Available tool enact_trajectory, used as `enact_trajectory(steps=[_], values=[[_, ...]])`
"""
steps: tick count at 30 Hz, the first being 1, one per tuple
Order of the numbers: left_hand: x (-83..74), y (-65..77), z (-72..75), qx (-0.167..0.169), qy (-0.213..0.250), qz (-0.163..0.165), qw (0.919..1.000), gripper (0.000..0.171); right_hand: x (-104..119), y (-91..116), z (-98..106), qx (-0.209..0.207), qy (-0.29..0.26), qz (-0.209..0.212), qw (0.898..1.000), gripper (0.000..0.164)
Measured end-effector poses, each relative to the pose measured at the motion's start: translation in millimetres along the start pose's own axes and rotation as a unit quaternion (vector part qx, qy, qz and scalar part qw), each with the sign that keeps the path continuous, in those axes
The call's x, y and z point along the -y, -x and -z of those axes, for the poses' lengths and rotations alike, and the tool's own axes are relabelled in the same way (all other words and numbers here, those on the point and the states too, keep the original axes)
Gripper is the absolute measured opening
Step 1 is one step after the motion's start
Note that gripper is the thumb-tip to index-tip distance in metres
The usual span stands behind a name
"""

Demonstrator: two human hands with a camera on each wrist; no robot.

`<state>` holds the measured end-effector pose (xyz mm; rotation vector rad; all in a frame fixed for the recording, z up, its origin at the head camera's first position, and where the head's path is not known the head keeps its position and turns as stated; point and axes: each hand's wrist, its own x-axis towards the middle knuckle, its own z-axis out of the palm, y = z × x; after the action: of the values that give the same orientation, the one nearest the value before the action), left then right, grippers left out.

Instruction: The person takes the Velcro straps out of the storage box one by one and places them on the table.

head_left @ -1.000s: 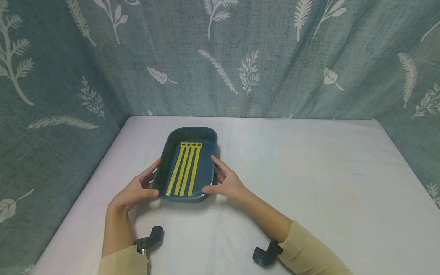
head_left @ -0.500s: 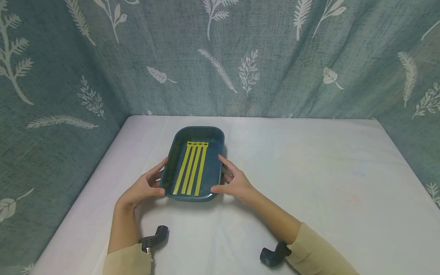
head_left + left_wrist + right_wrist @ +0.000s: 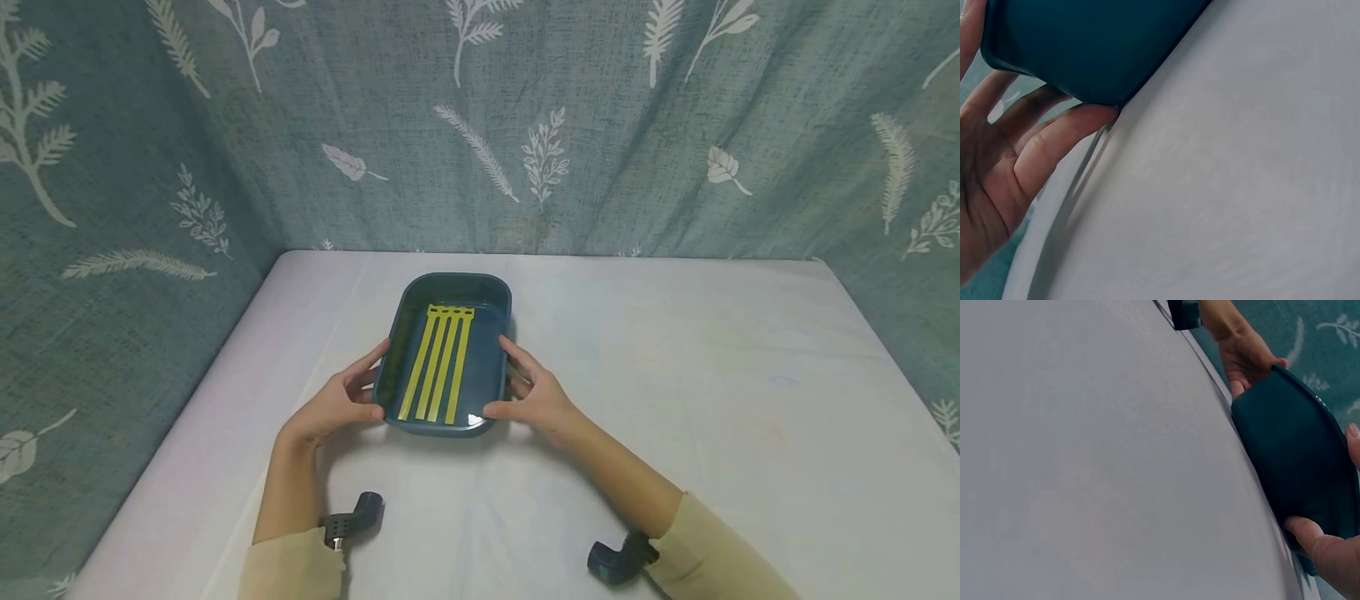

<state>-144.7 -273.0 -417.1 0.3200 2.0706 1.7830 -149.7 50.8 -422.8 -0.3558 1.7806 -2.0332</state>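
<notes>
A dark teal rectangular tray (image 3: pixel 489 350) with rounded corners stands near the middle-left of the table. In it lie several long yellow strips (image 3: pixel 444 367), side by side, joined at the far end by a band with dark slots. My left hand (image 3: pixel 328 408) grips the tray's left side, thumb at the near corner and fingers spread along the wall. On the opposite side my right hand (image 3: pixel 542 402) holds it the same way. In the left wrist view a fingertip of the left hand (image 3: pixel 1035 150) reaches the lower edge of the tray (image 3: pixel 1097 50).
A white cloth covers the table (image 3: pixel 675 375). Green curtains (image 3: pixel 600 150) with a white leaf pattern hang behind and at both sides. A dark device is strapped at each wrist, beside the beige sleeves (image 3: pixel 292 567).
Both hands have carried the tray to the right, with the yellow strips inside it. Their hold on its sides looks the same.
</notes>
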Motion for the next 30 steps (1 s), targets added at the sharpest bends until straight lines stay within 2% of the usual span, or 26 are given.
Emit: enact_trajectory(steps=[9, 22, 30], values=[[-4.9, -8.7, -13.7, -0.002, -0.003, 0.004, 1.0, 0.103, 0.2, 8.7, 13.0, -0.013, 0.005, 0.003, 1.0, 0.113], [-6.7, -23.0, -32.0, 0.016, 0.002, 0.004, 0.9999, 0.1, 4.6, 23.1, 32.1, -0.034, 0.045, -0.021, 0.998, 0.104], [-8.5, -28.9, -45.1, 0.018, 0.004, 0.003, 0.9998, 0.099, 6.0, 33.2, 46.3, -0.031, 0.041, -0.02, 0.998, 0.109]])
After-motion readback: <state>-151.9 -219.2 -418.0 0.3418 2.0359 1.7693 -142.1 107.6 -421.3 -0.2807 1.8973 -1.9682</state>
